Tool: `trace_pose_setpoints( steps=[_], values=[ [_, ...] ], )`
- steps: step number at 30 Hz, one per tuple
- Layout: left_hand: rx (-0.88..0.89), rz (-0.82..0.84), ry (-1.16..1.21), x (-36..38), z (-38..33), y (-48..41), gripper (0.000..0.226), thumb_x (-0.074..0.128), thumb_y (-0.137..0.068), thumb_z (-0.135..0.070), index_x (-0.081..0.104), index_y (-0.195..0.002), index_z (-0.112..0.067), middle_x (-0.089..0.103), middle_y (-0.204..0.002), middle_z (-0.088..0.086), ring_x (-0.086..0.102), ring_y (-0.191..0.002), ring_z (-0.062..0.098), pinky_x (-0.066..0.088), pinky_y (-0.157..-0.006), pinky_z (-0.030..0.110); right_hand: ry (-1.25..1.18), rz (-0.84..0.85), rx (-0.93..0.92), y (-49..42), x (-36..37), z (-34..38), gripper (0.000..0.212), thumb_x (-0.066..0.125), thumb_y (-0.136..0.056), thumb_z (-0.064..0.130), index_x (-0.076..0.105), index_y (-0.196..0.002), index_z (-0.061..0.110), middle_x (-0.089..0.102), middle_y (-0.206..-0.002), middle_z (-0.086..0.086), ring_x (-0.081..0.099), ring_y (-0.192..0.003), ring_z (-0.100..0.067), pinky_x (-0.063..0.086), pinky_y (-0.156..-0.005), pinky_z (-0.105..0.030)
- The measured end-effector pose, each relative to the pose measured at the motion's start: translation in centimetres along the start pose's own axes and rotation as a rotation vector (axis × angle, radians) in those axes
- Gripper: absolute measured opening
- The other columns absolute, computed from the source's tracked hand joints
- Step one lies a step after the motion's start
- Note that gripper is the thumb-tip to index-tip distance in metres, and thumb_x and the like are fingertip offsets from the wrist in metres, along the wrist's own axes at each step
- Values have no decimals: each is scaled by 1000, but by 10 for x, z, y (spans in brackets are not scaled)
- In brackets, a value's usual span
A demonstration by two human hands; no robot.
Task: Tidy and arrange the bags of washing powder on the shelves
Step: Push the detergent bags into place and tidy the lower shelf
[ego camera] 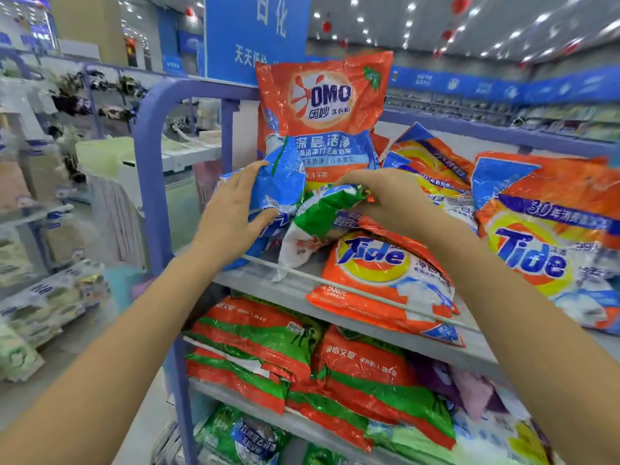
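Observation:
On the top shelf (295, 290) my left hand (235, 209) grips a crumpled blue and white bag (285, 182) at its left side. My right hand (385, 193) pinches the top of a green and white bag (322, 216) beside it. Both bags lean at the shelf's front left. Behind them an orange OMO bag (322, 112) stands upright. An orange Tide bag (382, 273) lies flat under my right wrist. A larger Tide bag (543, 236) leans at the right, with more Tide bags (429, 156) behind.
The rack has a blue-purple frame (147, 169) and a thin white rail (352, 290) along the shelf front. Red and green bags (268, 340) fill the shelf below, green bags (241, 437) the one under that. An aisle with other racks lies at the left.

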State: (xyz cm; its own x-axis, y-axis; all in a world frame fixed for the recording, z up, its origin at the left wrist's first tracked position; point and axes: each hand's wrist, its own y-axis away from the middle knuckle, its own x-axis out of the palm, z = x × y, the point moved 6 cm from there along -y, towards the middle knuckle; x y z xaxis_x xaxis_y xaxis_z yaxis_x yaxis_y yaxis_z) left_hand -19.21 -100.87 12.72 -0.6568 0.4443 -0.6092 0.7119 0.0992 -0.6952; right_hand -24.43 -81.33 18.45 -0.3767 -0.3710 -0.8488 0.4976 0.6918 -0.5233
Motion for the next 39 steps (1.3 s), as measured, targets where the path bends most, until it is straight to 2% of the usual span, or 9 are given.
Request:
trace_pose_setpoints(
  steps=[3, 10, 15, 20, 25, 29, 33, 35, 39],
  values=[
    [23, 8, 16, -2, 0, -2, 65, 64, -88, -26, 32, -144, -17, 46, -141, 7, 45, -124, 30, 35, -96, 39, -132, -30, 131, -3, -9, -13, 32, 66, -86, 18, 64, -118, 19, 68, -113, -2, 61, -103, -24, 49, -82, -44],
    [71, 29, 55, -6, 2, -5, 67, 67, -85, -27, 36, -143, -14, 49, -140, 8, 48, -122, 31, 37, -95, 40, -163, -176, 239, -27, -25, -9, 15, 64, -87, 25, 72, -96, 16, 71, -91, -1, 63, -89, -24, 50, -70, -41],
    [70, 65, 78, -7, 4, -7, 68, 68, -85, -31, 37, -142, -13, 47, -142, 6, 47, -123, 31, 39, -95, 40, -99, -738, 543, -35, -98, -27, 30, 57, -89, 36, 65, -90, 7, 53, -80, -5, 48, -77, -18, 31, -61, -32],
    [72, 24, 21, -12, -6, -11, 95, 33, -66, -77, 47, -135, -12, 47, -140, 5, 40, -130, 23, 26, -105, 39, 127, -688, 532, -53, -126, -7, 34, 55, -88, 40, 66, -91, 8, 61, -86, -13, 55, -83, -26, 27, -62, -30],
    [149, -7, -71, -6, -37, -24, 109, 16, -61, -87, 47, -136, -15, 38, -148, 4, 24, -140, 21, 13, -105, 44, -201, -768, 562, -31, -126, -12, 28, 61, -87, 25, 54, -63, 13, 44, -63, -2, 38, -62, -13, 28, -57, -28],
    [175, 69, -230, 11, -64, -38, 121, -1, -56, -95, 43, -134, -13, 45, -142, 5, 27, -139, 26, 12, -106, 53, -496, -846, 633, -9, -122, -24, 25, 61, -89, 14, 62, -81, -10, 50, -76, -10, 43, -73, -17, 35, -67, -30],
    [170, 148, -241, 25, -89, -52, 98, 10, -71, -81, 41, -135, -14, 61, -124, 4, 40, -131, 28, 16, -104, 57, -645, -947, 712, 19, -127, -30, 17, 60, -90, 12, 59, -73, 11, 56, -75, -8, 49, -75, -17, 42, -70, -30],
    [241, 179, -92, 32, -110, -54, 75, 26, -80, -74, 53, -123, -19, 65, -111, 1, 52, -116, 24, 22, -101, 51, -768, -1026, 741, 36, -130, -34, 22, 59, -91, 11, 58, -70, 15, 63, -65, 2, 58, -67, -13, 48, -66, -27],
    [171, 352, 686, 48, -139, -51, 46, 56, -89, -47, 51, -119, -13, 65, -112, 4, 60, -103, 24, 43, -94, 43, -822, -1098, 843, 82, -144, -53, 21, 59, -92, 17, 55, -71, 18, 64, -62, 9, 60, -60, -6, 49, -62, -24]
  ],
)
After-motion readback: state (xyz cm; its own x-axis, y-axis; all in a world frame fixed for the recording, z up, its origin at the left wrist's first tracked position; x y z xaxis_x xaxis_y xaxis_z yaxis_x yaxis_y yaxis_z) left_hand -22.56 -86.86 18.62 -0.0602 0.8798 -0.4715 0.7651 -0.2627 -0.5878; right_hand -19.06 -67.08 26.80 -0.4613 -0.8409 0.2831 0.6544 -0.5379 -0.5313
